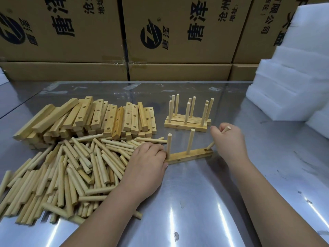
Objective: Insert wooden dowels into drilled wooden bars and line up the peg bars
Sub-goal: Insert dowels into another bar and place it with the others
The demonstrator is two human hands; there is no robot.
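Left hand (147, 157) curls over left end of drilled bar (188, 155) on worktop (195, 193), steadying it. Right hand (229, 139) fist-grips tilted dowel (211, 145), entering bar's right-end hole. Finished peg bars (187, 124) lined up behind.

Work surface: shiny grey sheet-metal table (195, 202), scuffed, running from near to far.
Far side: brown cardboard cartons (178, 36) with black print, stacked two high.
Far right: white foam slabs (293, 77), stacked.
Light: bright streaks reflected near.
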